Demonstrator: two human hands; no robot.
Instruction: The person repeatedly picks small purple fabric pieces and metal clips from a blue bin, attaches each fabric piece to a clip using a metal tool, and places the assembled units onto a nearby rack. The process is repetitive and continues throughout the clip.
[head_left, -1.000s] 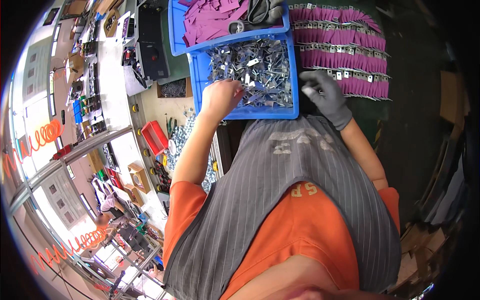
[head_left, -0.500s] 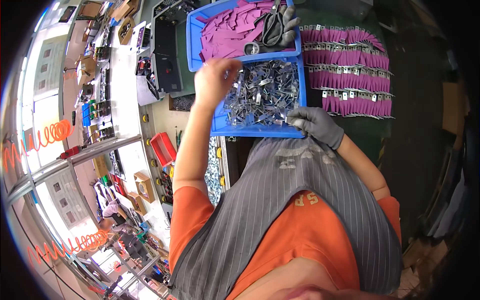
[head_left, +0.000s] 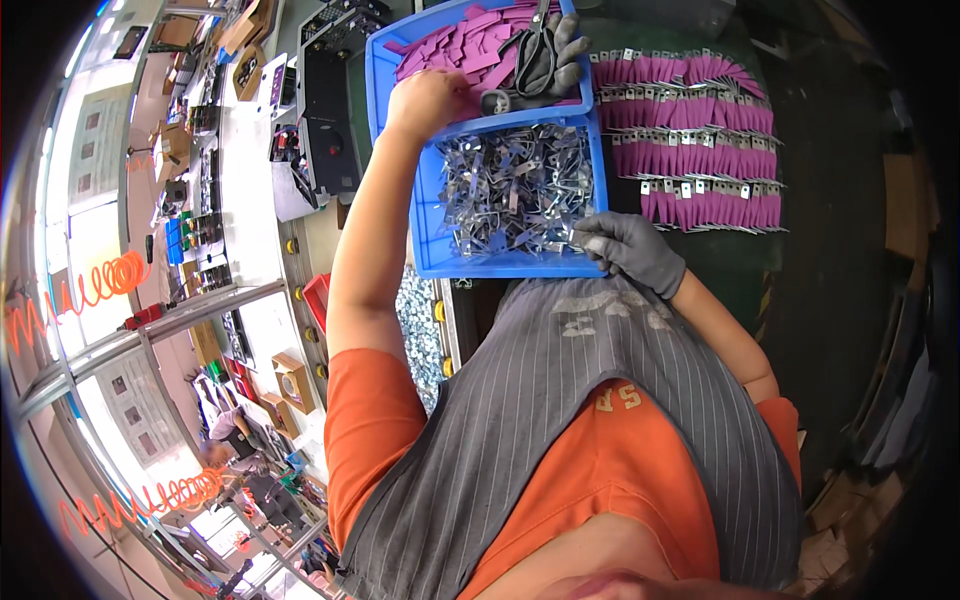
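Note:
My bare left hand (head_left: 428, 103) reaches over the near left part of a blue bin (head_left: 378, 95) of purple strips (head_left: 470, 45). Its fingers are curled down at the strips, and whatever is between the fingertips is hidden. My right hand (head_left: 640, 255), in a grey glove, is at the near right corner of a second blue bin (head_left: 500, 268) full of small metal brackets (head_left: 515, 185). Thumb and fingers pinch one small metal bracket (head_left: 582, 238) there.
Scissors (head_left: 535, 50) and a grey glove (head_left: 567, 60) lie on the strips. To the right, several rows of purple strips with metal ends (head_left: 695, 155) are laid out on a dark green surface. A black panel (head_left: 330, 130) stands left of the bins; a red tray (head_left: 316, 305) sits lower left.
My left hand has moved from above the brackets up and forward into the bin of strips. My right hand stays at the bin's corner with the bracket.

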